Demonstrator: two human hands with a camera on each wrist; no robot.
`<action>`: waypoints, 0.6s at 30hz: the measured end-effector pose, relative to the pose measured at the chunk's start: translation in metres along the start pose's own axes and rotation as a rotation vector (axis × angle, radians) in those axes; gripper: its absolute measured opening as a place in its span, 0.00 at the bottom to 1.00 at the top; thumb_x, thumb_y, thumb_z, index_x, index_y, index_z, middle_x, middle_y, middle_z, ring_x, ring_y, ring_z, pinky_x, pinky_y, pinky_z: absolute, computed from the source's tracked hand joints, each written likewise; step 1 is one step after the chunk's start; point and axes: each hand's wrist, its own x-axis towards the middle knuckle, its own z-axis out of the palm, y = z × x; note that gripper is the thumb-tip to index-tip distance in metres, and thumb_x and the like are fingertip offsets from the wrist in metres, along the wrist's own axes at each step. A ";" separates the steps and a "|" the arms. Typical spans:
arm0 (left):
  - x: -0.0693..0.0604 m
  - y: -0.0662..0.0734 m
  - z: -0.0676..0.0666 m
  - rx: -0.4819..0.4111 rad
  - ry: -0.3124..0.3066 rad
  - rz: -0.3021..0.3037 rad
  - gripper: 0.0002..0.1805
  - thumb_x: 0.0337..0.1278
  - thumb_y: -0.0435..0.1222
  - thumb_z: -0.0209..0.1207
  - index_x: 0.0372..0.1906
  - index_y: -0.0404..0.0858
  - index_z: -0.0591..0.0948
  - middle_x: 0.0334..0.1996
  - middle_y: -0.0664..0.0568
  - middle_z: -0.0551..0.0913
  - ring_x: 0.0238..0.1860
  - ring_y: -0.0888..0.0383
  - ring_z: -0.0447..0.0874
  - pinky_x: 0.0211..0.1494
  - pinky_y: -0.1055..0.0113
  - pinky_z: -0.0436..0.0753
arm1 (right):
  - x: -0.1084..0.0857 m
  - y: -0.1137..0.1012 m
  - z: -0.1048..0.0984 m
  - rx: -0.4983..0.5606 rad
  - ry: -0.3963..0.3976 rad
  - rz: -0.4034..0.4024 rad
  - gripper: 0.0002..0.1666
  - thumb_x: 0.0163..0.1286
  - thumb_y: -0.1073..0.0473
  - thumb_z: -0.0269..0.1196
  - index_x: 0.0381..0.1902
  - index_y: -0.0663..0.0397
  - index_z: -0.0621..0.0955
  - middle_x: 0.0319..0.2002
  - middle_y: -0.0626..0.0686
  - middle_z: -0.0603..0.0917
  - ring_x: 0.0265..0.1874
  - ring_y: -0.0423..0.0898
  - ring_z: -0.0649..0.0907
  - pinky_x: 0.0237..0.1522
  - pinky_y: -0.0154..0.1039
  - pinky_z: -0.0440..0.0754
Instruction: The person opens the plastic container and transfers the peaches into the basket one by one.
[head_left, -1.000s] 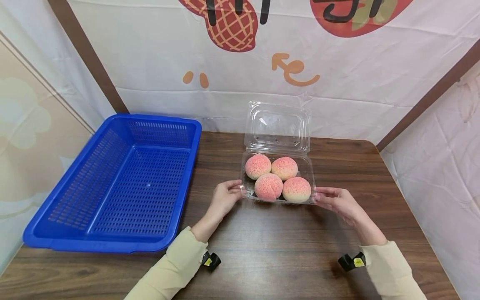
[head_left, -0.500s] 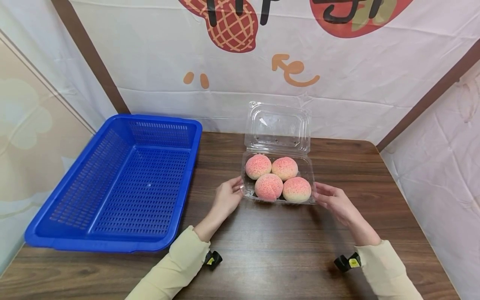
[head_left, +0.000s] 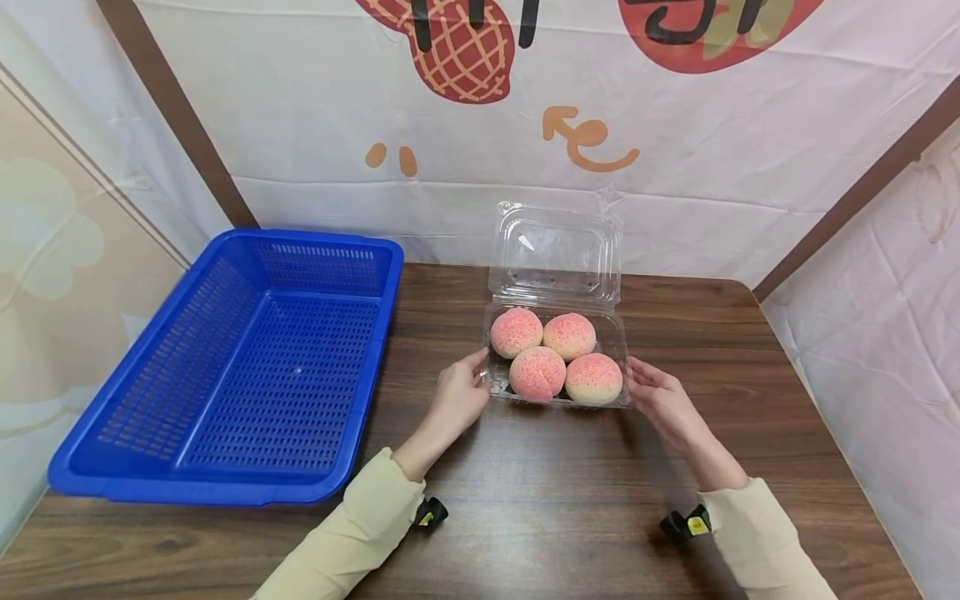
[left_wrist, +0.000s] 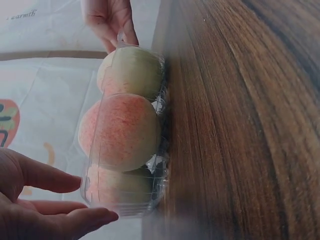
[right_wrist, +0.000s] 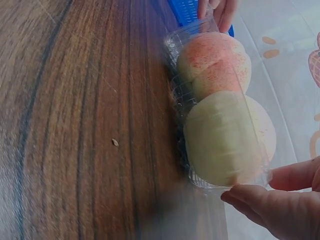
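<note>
A clear plastic clamshell box (head_left: 555, 402) lies on the wooden table with its lid (head_left: 557, 250) raised at the back. Several round peaches (head_left: 537, 373), pink on top and cream below, sit inside. At the box's front left corner is my left hand (head_left: 459, 393); its fingers and thumb look fairly straight and touch the side in the left wrist view. My right hand (head_left: 667, 408) is at the front right corner, its thumb (right_wrist: 245, 196) and a finger against the plastic. Neither hand visibly curls round the box. Fingers behind the corners are partly hidden.
A large blue plastic basket (head_left: 356, 417) with slotted walls stands on the left of the table (head_left: 555, 508). Behind the table hangs a printed cloth backdrop (head_left: 480, 158), close behind the raised lid. More cloth closes off the right side.
Both wrists have shifted slightly inward, the left to the right and the right to the left. Their fingertips have crept a little toward the back along the box's sides. The box and peaches stay put.
</note>
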 end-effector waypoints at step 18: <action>0.006 0.005 0.005 0.259 0.013 0.244 0.23 0.46 0.30 0.61 0.52 0.29 0.75 0.54 0.39 0.73 0.56 0.44 0.69 0.59 0.55 0.68 | 0.004 0.002 0.005 0.041 0.030 0.002 0.32 0.68 0.73 0.37 0.68 0.72 0.41 0.68 0.68 0.46 0.67 0.54 0.50 0.58 0.29 0.63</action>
